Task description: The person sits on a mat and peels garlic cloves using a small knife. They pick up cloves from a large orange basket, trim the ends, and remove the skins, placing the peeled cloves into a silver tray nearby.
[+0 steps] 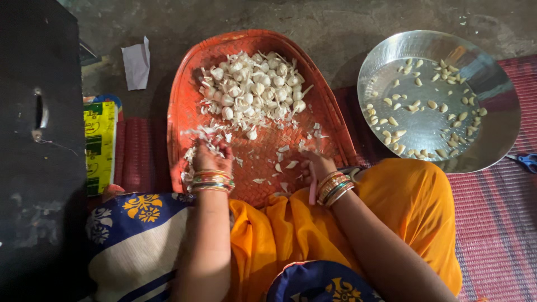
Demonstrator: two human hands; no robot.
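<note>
fingers of both hands sit curled in the husk scraps at the near end of the red basket, left hand among papery skins, right hand bent over too, what they grip i cannot tell, while the garlic heap lies just beyond them, toward the far rim, slightly nearer the left.

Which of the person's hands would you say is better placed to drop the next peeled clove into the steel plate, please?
Probably the right hand: the steel plate of peeled cloves lies on its side, just beyond the woven tray. The left hand rests among papery skins at the tray's far edge.
</note>
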